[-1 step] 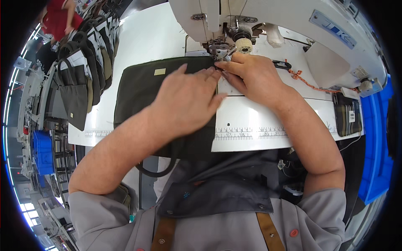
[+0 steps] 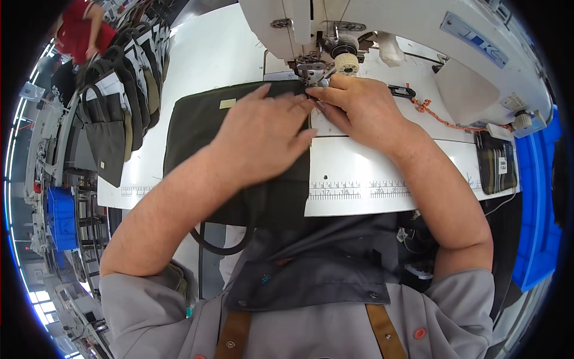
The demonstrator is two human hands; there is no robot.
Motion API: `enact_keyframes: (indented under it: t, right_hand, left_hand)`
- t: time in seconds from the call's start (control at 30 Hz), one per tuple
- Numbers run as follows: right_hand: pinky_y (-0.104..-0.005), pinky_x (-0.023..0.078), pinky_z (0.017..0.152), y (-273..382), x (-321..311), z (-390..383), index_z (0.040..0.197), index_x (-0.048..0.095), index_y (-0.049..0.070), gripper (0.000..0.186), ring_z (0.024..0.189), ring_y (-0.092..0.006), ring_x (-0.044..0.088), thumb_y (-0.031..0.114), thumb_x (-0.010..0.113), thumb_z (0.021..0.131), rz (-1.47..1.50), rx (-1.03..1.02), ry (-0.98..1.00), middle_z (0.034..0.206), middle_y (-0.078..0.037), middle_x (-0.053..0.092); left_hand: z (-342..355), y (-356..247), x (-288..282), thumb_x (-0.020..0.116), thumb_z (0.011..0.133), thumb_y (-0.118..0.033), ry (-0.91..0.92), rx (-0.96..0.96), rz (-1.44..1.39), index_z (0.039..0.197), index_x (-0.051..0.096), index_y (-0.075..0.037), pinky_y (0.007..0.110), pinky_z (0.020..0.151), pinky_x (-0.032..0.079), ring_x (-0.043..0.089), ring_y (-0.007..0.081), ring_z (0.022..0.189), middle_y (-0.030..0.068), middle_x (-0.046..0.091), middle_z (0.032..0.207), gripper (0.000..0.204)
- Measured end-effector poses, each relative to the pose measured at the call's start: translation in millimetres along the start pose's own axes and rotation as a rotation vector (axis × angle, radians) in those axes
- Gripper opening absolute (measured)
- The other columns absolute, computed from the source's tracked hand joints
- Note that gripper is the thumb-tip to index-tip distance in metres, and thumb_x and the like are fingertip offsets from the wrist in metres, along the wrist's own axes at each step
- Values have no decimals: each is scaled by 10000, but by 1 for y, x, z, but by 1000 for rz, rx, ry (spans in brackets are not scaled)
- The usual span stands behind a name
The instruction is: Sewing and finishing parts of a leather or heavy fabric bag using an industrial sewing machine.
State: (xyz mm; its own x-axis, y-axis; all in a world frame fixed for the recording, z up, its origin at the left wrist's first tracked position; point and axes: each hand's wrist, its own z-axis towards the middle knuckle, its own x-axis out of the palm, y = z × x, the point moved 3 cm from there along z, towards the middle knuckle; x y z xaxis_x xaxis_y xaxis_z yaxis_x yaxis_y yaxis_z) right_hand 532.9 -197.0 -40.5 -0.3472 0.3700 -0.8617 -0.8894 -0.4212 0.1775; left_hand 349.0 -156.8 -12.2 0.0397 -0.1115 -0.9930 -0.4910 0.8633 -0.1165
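Observation:
A dark olive fabric bag point(image 2: 197, 128) with a small pale label point(image 2: 228, 103) lies flat on the sewing table, its far right corner under the presser foot of a sewing machine point(image 2: 312, 70). Across the bag's face rests my left hand point(image 2: 257, 134), slightly blurred, fingers stretched and thumb apart. My right hand point(image 2: 363, 110) is bent at the bag's right edge just before the needle area, thumb and forefinger closed on that edge; the fingertips partly hide the contact. One bag handle point(image 2: 230, 246) hangs over the table's front edge.
Several similar bags point(image 2: 107, 140) hang at the left. Thread snips point(image 2: 402, 91) on an orange cord point(image 2: 439, 119) lie right of the machine head, and a striped pouch point(image 2: 496, 164) sits at the table's right end beside a blue bin point(image 2: 535, 209). A person in red point(image 2: 84, 33) is at the far left.
My left hand has shifted slightly left across the bag. The hanging handle has swung a little left and down, while my right hand stays nearly in place.

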Motion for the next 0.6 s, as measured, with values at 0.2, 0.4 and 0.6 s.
enact_keyframes:
  t: [0.2,0.4,0.6]
  right_hand:
    - [-451,566,714,0,2,-2,1112,772,113,232,827,-308,701,219,681,926,3,13,-3,901,-72,672]
    - [-447,568,721,0,-1,-1,1118,773,117,235,833,-302,704,214,672,929,-18,26,8,899,-69,676]
    - [-447,567,697,-3,-2,-1,1078,775,121,207,823,-298,706,223,670,932,-43,26,5,904,-64,683]
  left_hand:
    - [-15,26,23,699,934,-265,-228,187,-237,1462,579,-96,561,1226,335,506,340,1418,136,531,1526,567]
    - [-10,27,23,710,926,-281,-234,199,-205,1459,580,-88,559,1219,344,507,368,1401,144,502,1533,582]
    - [1,35,21,690,944,-285,-250,203,-191,1452,585,-80,555,1191,377,524,377,1361,149,511,1494,558]
